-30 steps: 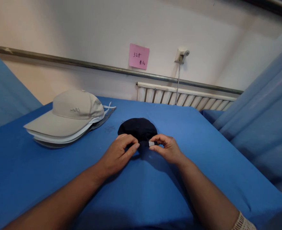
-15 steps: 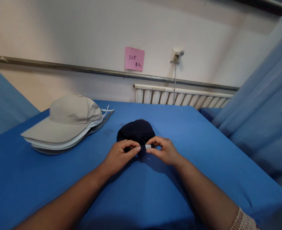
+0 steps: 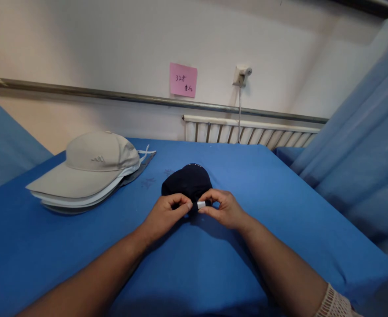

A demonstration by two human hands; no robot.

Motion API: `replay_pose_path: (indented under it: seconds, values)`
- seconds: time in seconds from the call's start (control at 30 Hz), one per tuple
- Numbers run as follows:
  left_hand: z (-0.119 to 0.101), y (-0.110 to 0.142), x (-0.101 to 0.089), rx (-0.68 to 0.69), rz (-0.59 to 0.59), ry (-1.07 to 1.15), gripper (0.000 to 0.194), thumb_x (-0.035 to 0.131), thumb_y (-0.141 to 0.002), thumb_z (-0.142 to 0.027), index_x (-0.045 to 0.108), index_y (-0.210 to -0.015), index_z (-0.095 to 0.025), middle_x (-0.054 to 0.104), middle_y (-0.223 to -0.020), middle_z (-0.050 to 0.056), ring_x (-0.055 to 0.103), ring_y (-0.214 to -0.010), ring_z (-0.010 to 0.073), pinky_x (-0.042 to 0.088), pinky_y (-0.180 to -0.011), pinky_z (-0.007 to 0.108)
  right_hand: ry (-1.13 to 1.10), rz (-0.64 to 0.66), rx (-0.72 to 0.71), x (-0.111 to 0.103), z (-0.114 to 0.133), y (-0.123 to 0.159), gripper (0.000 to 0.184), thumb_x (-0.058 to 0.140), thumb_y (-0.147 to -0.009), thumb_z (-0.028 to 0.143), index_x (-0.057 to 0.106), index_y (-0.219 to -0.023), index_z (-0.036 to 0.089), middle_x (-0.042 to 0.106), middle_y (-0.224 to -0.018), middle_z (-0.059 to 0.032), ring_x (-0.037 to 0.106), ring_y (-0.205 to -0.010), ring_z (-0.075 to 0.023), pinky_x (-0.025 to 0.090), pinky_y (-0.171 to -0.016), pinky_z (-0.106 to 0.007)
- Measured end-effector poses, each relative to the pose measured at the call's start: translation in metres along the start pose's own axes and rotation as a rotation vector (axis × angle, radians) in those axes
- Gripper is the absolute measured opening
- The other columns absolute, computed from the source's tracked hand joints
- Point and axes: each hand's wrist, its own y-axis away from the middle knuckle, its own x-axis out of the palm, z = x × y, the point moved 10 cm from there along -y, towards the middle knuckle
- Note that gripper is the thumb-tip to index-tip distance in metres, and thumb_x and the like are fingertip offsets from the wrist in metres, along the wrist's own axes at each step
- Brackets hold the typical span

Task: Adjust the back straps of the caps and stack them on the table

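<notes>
A dark navy cap (image 3: 187, 179) rests on the blue-covered table in front of me, its strap side toward me. My left hand (image 3: 167, 213) pinches the left part of the cap's rear strap between thumb and fingertips. On the other side, my right hand (image 3: 225, 209) grips the strap's right part the same way, beside a small white piece (image 3: 201, 204) on the strap. The two hands are close together, and the fingers partly hide the strap. The cap's brim is hidden from view.
To the left lies a stack of caps, a beige one (image 3: 95, 152) on top. The blue table (image 3: 263, 189) ends near a radiator (image 3: 227, 132) at the wall. A metal rail (image 3: 131, 97), pink note (image 3: 183, 80) and plugged socket (image 3: 242, 75) are behind. Blue curtains (image 3: 362, 145) hang on both sides.
Both hands keep their hold on the cap's strap, with only slight finger movement. The whole view has shifted a little.
</notes>
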Motion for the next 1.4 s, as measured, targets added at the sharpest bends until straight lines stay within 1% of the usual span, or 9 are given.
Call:
replay_pose_path:
  seconds: [0.3,0.37,0.47,0.5,0.6,0.7,0.97,1.2,1.4]
  values:
    - [-0.001,0.001,0.008,0.012,0.055,-0.046,0.027,0.059,-0.084,-0.040,0.068,-0.072,-0.017,0.065,-0.071,0.002,0.057,-0.068,0.0147,0.045,-0.064,0.027,-0.007,0.018,-0.014,0.006,0.004,0.001,0.009,0.070,-0.081,0.023,0.069,-0.090,0.021,0.070,-0.086,-0.0008,0.063,-0.077,-0.0144,0.048,-0.072,-0.027]
    - [-0.004,0.002,0.005,0.031,0.051,-0.054,0.026,0.059,-0.085,-0.040,0.069,-0.078,-0.018,0.068,-0.076,0.003,0.060,-0.072,0.0163,0.046,-0.068,0.029,-0.013,0.000,-0.007,0.003,0.003,0.000,0.009,0.071,-0.081,0.023,0.069,-0.090,0.022,0.070,-0.086,-0.0007,0.064,-0.077,-0.0143,0.049,-0.072,-0.027]
    - [-0.011,0.002,-0.005,0.071,0.013,-0.068,0.023,0.060,-0.085,-0.039,0.071,-0.092,-0.020,0.071,-0.087,0.004,0.064,-0.083,0.0192,0.049,-0.077,0.033,-0.023,-0.047,-0.005,-0.004,0.002,0.000,0.010,0.071,-0.081,0.025,0.069,-0.091,0.023,0.071,-0.087,-0.0008,0.064,-0.078,-0.0145,0.049,-0.072,-0.028]
    - [-0.012,0.002,-0.007,0.081,0.006,-0.081,0.022,0.061,-0.084,-0.039,0.071,-0.094,-0.021,0.071,-0.089,0.005,0.064,-0.085,0.0198,0.049,-0.078,0.034,-0.023,-0.058,-0.008,-0.006,0.002,0.000,0.010,0.071,-0.081,0.025,0.069,-0.091,0.023,0.071,-0.087,-0.0010,0.064,-0.078,-0.0147,0.049,-0.072,-0.028]
    - [-0.013,0.002,-0.008,0.100,0.015,-0.126,0.020,0.062,-0.083,-0.039,0.070,-0.085,-0.020,0.071,-0.085,0.005,0.064,-0.082,0.0200,0.050,-0.078,0.035,-0.012,-0.051,-0.019,-0.006,0.003,-0.001,0.010,0.070,-0.082,0.027,0.069,-0.092,0.023,0.071,-0.088,-0.0012,0.065,-0.079,-0.0150,0.050,-0.074,-0.029]
    - [-0.012,0.002,-0.005,0.098,0.030,-0.130,0.022,0.061,-0.083,-0.040,0.069,-0.080,-0.019,0.070,-0.081,0.004,0.062,-0.077,0.0187,0.050,-0.074,0.033,-0.005,-0.029,-0.016,-0.003,0.004,0.000,0.010,0.070,-0.083,0.027,0.069,-0.091,0.023,0.071,-0.088,-0.0010,0.065,-0.080,-0.0150,0.050,-0.075,-0.029]
    - [-0.007,0.002,0.004,0.066,0.055,-0.134,0.020,0.060,-0.082,-0.035,0.067,-0.076,-0.018,0.067,-0.074,0.002,0.059,-0.070,0.0161,0.046,-0.067,0.029,0.001,0.038,-0.041,0.005,0.008,0.001,0.010,0.069,-0.082,0.024,0.069,-0.093,0.022,0.070,-0.088,-0.0009,0.064,-0.079,-0.0145,0.050,-0.074,-0.028]
    - [-0.008,0.002,0.002,0.047,0.057,-0.090,0.021,0.061,-0.082,-0.037,0.068,-0.077,-0.018,0.067,-0.075,0.003,0.059,-0.072,0.0167,0.046,-0.067,0.029,0.019,0.033,-0.033,0.003,0.006,0.001,0.010,0.069,-0.083,0.024,0.069,-0.093,0.022,0.070,-0.088,-0.0010,0.064,-0.079,-0.0147,0.050,-0.073,-0.027]
    - [-0.001,0.001,0.005,0.034,0.072,-0.110,0.020,0.061,-0.081,-0.035,0.068,-0.075,-0.017,0.062,-0.067,0.000,0.052,-0.062,0.0124,0.040,-0.058,0.025,0.044,0.044,-0.062,0.005,0.010,0.003,0.010,0.069,-0.084,0.024,0.068,-0.094,0.023,0.070,-0.088,-0.0005,0.064,-0.078,-0.0141,0.049,-0.073,-0.027]
